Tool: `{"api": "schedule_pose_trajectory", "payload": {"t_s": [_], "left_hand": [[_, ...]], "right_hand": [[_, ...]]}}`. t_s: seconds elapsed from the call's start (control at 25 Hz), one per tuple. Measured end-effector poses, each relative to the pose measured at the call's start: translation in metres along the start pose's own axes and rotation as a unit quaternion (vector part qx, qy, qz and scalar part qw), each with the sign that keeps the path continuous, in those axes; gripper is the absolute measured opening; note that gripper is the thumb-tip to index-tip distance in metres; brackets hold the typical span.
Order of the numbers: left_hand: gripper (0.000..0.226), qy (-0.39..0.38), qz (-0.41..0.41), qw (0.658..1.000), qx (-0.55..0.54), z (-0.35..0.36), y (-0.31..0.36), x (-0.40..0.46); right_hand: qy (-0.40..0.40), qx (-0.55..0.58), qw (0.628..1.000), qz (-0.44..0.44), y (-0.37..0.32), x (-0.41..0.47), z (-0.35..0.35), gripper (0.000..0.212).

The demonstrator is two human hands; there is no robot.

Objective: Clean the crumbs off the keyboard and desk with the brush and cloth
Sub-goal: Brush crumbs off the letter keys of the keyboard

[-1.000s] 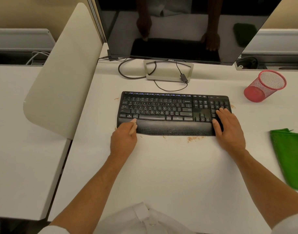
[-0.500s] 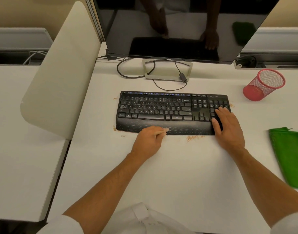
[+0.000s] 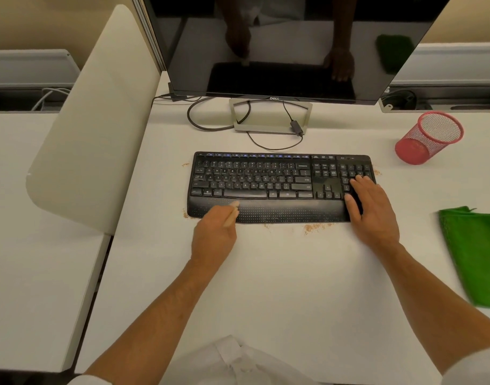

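A black keyboard (image 3: 266, 182) with a dotted wrist rest lies in the middle of the white desk (image 3: 280, 287). My left hand (image 3: 214, 234) grips a small pale wooden brush (image 3: 232, 213), its tip on the left part of the wrist rest. My right hand (image 3: 373, 208) rests flat on the keyboard's right end, fingers over the number pad. Brown crumbs (image 3: 314, 227) lie on the desk just in front of the keyboard, with smaller patches at its left corners and right edge. A green cloth (image 3: 477, 254) lies at the right edge of the desk, untouched.
A dark monitor (image 3: 280, 43) on a silver stand (image 3: 271, 118) with cables stands behind the keyboard. A red mesh cup (image 3: 428, 137) sits at the back right. A cream divider panel (image 3: 96, 120) rises along the desk's left edge.
My left hand swept the brush right along the wrist rest, then came back toward its left part. My right hand stayed on the keyboard's right end.
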State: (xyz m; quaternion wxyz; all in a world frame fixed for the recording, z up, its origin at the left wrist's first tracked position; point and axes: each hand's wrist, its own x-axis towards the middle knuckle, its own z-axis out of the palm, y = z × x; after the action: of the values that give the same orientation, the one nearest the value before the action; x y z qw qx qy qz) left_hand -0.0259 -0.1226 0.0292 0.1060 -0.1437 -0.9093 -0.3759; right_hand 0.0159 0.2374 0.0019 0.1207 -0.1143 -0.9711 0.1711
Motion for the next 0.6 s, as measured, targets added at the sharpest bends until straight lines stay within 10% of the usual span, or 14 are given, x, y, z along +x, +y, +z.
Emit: {"api": "schedule_pose_trajectory", "payload": {"t_s": [0.24, 0.6], "left_hand": [[0.024, -0.129, 0.050, 0.989, -0.060, 0.013, 0.030, -0.013], [0.018, 0.021, -0.054, 0.998, -0.023, -0.034, -0.010, 0.001]], "right_hand": [[0.005, 0.014, 1.000, 0.000, 0.001, 0.000, 0.001, 0.058], [0.000, 0.013, 1.000, 0.004, 0.001, 0.000, 0.000, 0.056]]}}
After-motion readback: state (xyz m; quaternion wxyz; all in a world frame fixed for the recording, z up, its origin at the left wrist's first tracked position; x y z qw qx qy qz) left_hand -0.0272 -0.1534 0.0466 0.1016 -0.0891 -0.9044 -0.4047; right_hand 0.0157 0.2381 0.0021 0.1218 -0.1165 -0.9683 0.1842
